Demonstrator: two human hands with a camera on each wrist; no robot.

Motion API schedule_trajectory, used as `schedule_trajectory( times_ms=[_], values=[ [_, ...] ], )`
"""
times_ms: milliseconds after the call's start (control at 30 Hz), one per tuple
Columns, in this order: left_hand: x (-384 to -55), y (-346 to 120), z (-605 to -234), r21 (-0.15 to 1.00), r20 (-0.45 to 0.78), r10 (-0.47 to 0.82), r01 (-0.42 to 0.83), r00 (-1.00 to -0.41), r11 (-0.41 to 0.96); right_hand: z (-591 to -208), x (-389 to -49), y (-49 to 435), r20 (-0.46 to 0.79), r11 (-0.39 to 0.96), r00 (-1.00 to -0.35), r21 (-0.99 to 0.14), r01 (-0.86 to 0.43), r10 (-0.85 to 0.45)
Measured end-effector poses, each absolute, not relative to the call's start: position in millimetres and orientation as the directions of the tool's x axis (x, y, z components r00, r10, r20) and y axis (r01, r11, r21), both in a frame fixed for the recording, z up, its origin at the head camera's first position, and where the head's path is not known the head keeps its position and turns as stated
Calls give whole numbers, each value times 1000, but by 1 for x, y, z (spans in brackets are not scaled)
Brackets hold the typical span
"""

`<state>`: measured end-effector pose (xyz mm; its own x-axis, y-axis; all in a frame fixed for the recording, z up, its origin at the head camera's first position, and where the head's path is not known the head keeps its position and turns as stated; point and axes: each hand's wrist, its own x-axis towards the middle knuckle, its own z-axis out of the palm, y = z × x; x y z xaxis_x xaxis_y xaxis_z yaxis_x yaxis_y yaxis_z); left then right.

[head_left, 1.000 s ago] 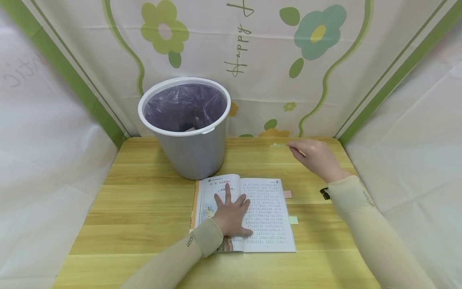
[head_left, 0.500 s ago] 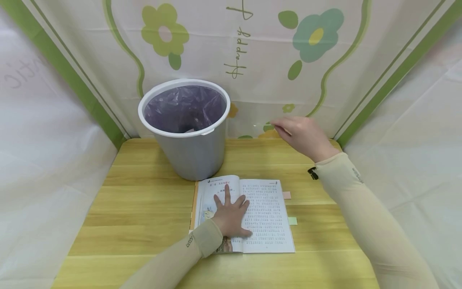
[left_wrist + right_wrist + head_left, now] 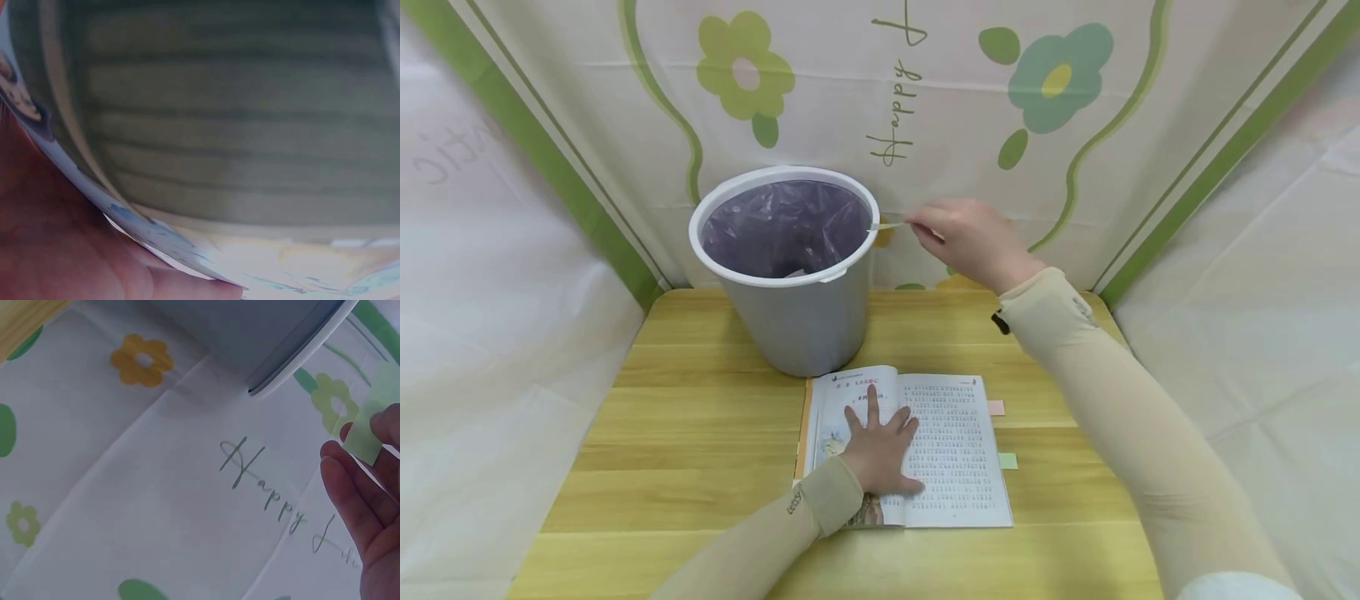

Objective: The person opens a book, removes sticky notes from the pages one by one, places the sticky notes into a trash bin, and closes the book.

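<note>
The person's left hand (image 3: 880, 450) rests flat on the book (image 3: 958, 467), its fingers spread wide over the left page and the thumb reaching to the right one. The book lies on the counter (image 3: 692, 467) with two pages showing, and at its right edge a pink tab (image 3: 996, 407) and a green tab (image 3: 1008, 461) stick out. The right hand (image 3: 966, 237) is raised above the counter and pinches a pale green strip (image 3: 379, 415) between thumb and fingers. In the head view, the free end of this strip overlaps the right rim of the grey bin (image 3: 797, 325); whether it touches, one cannot tell. A purple liner (image 3: 775, 221) covers the bin's inside.
</note>
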<state>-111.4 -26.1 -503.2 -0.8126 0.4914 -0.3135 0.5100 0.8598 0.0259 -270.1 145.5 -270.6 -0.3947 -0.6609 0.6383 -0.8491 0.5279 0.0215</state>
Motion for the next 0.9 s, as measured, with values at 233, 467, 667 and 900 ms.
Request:
schedule_trajectory(
  times_ms=[233, 467, 667, 900],
  values=[
    [-113, -27, -509, 13, -309, 496, 518, -811, 855, -260, -283, 106, 530, 535, -481, -61, -843, -698],
    [-113, -27, -510, 5, -308, 495, 519, -812, 855, -258, -296, 67, 414, 534, -517, -85, -841, -749],
    [-113, -28, -505, 25, -301, 500, 518, -812, 855, -259, -306, 41, 292, 574, -572, -90, -814, -766],
    [-114, -28, -504, 33, -302, 500, 515, -811, 856, -261, -317, 24, 264, 555, -557, -87, -827, -788]
  ],
)
